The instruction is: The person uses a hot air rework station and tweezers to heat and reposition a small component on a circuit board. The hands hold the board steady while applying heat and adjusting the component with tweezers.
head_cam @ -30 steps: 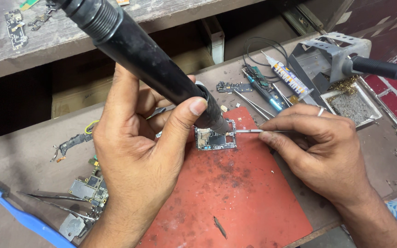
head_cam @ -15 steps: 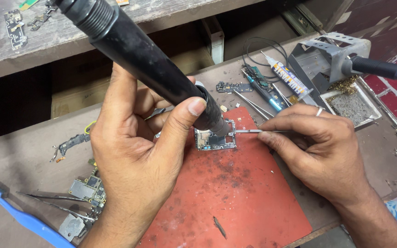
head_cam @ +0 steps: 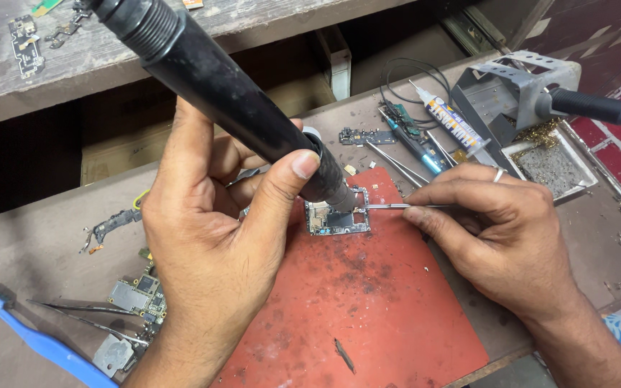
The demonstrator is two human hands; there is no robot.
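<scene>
Near left, a blue pry tool (head_cam: pixel 37 343) on the bench (head_cam: pixel 23 244); mid-scene on the red mat (head_cam: pixel 368 323), left hand (head_cam: pixel 210 244) clenched round a black hot-air wand (head_cam: pixel 238 108) over the small board (head_cam: pixel 338 215), right hand (head_cam: pixel 504 237) pinching tweezers (head_cam: pixel 397 207) at its edge; far right, an iron stand (head_cam: pixel 519 93).

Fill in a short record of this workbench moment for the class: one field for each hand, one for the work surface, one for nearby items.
left hand: grips black hot-air tool, nozzle down over small circuit board
right hand: holds tweezers, tips at the board's right edge
surface: board lies on red mat
nearby: blue plastic pry tool lower left; soldering iron stand upper right; glue tube beside it
</scene>
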